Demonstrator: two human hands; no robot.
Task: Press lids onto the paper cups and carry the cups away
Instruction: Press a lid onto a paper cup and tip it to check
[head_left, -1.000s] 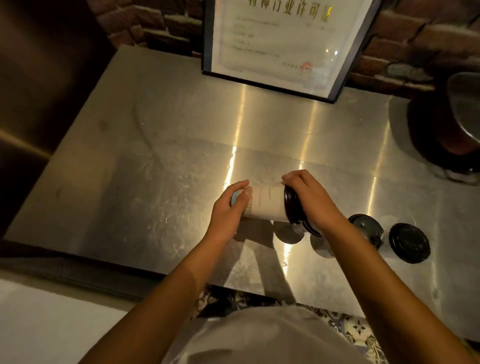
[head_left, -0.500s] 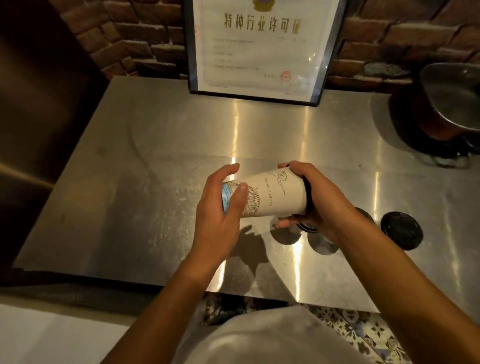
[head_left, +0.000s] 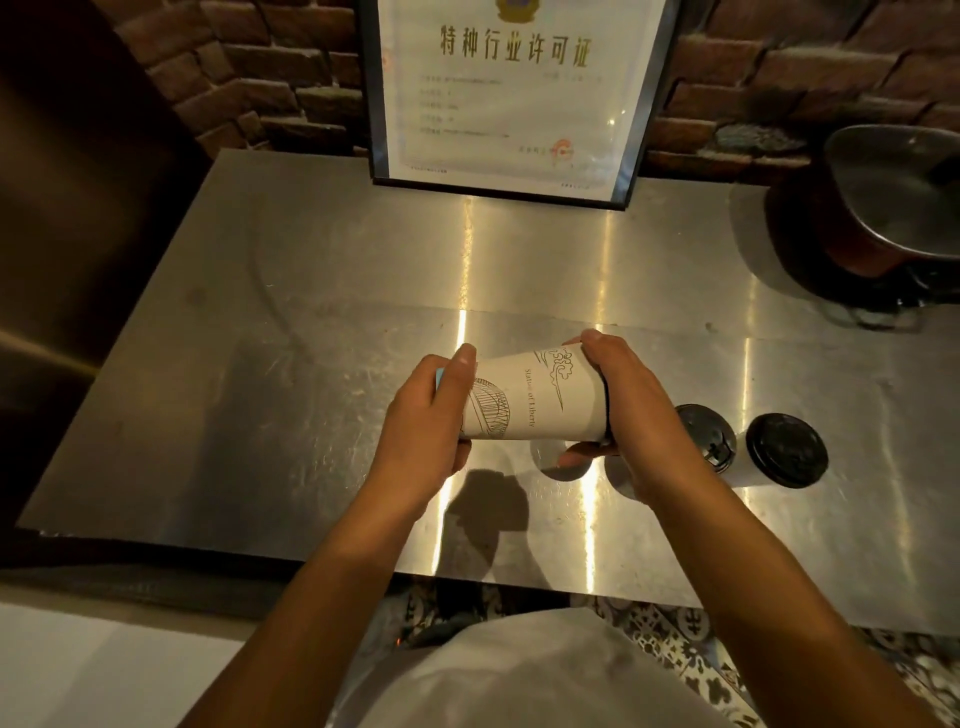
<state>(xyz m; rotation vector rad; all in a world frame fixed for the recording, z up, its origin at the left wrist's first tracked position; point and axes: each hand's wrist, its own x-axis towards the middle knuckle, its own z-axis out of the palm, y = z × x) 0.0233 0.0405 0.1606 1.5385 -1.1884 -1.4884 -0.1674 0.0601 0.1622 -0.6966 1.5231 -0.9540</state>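
A white paper cup (head_left: 535, 397) with a line drawing and small print lies on its side in the air above the steel counter (head_left: 322, 291). My left hand (head_left: 426, 426) grips its base end. My right hand (head_left: 631, 415) wraps round its mouth end, where a black lid (head_left: 604, 395) shows only as a thin dark rim under the fingers. To the right, one black lid (head_left: 786, 450) lies flat on the counter. Closer to my right wrist a second black lid (head_left: 709, 434) seems to sit on a cup that is mostly hidden.
A framed certificate (head_left: 514, 93) leans on the brick wall at the back. A metal pot (head_left: 893, 202) stands on a burner at the far right. A dark steel panel (head_left: 67, 208) rises along the left. Patterned floor tiles (head_left: 670, 629) show below the counter's near edge.
Both hands have lifted the cup a little and turned it, so its printed side now faces up. My right hand has closed further over the lid end.
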